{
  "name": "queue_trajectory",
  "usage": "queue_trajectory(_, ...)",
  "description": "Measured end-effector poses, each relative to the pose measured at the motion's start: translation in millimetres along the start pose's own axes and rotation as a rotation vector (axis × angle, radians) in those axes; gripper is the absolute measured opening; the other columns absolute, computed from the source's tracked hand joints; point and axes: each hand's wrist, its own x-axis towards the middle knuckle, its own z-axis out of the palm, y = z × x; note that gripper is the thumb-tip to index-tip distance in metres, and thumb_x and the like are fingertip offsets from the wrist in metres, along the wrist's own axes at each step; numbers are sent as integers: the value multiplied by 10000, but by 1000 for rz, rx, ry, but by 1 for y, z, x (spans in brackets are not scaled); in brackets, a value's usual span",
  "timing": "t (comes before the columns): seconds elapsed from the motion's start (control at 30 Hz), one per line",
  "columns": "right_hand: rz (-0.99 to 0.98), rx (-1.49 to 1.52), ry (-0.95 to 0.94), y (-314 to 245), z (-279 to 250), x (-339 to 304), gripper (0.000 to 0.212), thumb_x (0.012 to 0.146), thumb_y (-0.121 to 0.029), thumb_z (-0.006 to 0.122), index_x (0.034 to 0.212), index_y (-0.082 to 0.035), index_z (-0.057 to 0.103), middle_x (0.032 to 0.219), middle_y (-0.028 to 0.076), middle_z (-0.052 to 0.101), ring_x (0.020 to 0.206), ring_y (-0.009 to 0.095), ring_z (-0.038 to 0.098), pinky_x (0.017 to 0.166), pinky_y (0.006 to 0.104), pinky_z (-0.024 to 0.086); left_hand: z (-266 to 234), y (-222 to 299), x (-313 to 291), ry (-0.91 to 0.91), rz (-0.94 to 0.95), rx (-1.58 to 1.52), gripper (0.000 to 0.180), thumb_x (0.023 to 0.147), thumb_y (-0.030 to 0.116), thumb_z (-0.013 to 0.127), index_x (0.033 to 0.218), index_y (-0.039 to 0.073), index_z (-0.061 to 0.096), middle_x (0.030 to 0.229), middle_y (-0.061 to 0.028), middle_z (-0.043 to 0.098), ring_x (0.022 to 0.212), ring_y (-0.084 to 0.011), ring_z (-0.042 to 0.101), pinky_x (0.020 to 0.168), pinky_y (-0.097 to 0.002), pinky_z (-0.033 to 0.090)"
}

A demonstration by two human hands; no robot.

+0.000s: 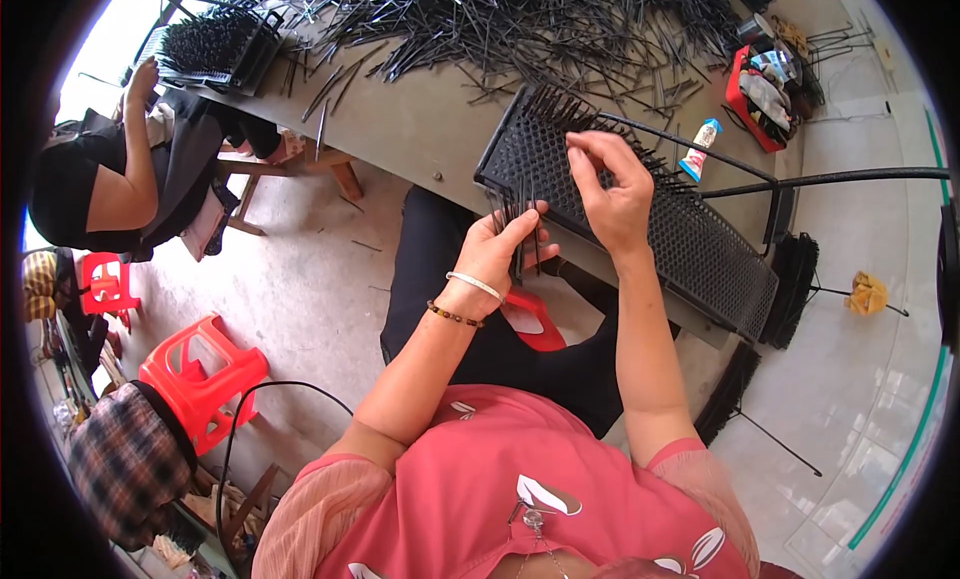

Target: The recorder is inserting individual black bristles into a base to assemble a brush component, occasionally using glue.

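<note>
A long black panel (700, 249) full of small holes lies tilted across the table's near edge. Thin dark strips (555, 107) stand up in rows along its far side. Beside the panel's near left end, my left hand (497, 247) is closed round a bundle of thin black strips (516, 191). My right hand (618, 191) hangs over the panel, thumb and fingertips drawn together. Whatever is between those fingertips, if anything, is too small to make out. A black metal frame (690, 149) runs along the panel's far side.
A large heap of loose black strips (470, 29) covers the far part of the table (385, 134). A red basket (748, 104) and a small packet (701, 149) sit at the right. Another person (110, 184) works at the far left by a similar panel. Red stools (200, 374) stand left.
</note>
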Motion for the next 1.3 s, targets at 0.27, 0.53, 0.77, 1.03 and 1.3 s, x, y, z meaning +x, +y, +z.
queue_trajectory(0.27, 659, 453, -267, -3, -5, -22, 176, 892, -136, 622, 989, 1, 675, 822, 18, 642, 645, 43, 534, 571, 183, 442, 6, -6, -1, -36, -2, 69, 189, 877, 125, 633, 1023, 6, 618, 821, -23, 588, 720, -116, 586, 704, -303, 571)
queue_trajectory(0.53, 421, 401, 84, -4, -7, 5, 137, 874, -114, 643, 945, 1, 671, 787, 27, 648, 641, 64, 573, 590, 189, 459, 4, -8, 2, 42, -4, -1, 183, 918, 85, 515, 1023, -33, 607, 855, -45, 578, 712, -119, 552, 717, -350, 595)
queue_trajectory(0.77, -32, 28, 221, 24, 19, 41, 144, 869, -93, 651, 950, 25, 662, 814, 35, 643, 695, 76, 608, 628, 199, 488, 6, -5, 3, 73, -39, 26, 183, 915, 69, 506, 1024, -40, 605, 834, -35, 553, 704, -112, 542, 710, -356, 602)
queue_trajectory(1.03, -41, -4, 228, 33, 30, 49, 128, 868, -96, 650, 926, 17, 665, 802, 31, 643, 678, 77, 616, 602, 194, 481, -5, -8, 6, 3, -47, 15, 195, 909, 95, 541, 1039, -34, 608, 824, -41, 567, 755, -138, 576, 757, -374, 586)
queue_trajectory(1.3, -172, -149, 196, 31, 38, 49, 92, 838, -72, 669, 900, -5, 679, 787, 63, 651, 629, 94, 601, 572, 215, 471, -3, -9, 5, -9, -58, 17, 174, 904, 89, 554, 1018, -30, 608, 895, -53, 600, 757, -134, 576, 750, -361, 588)
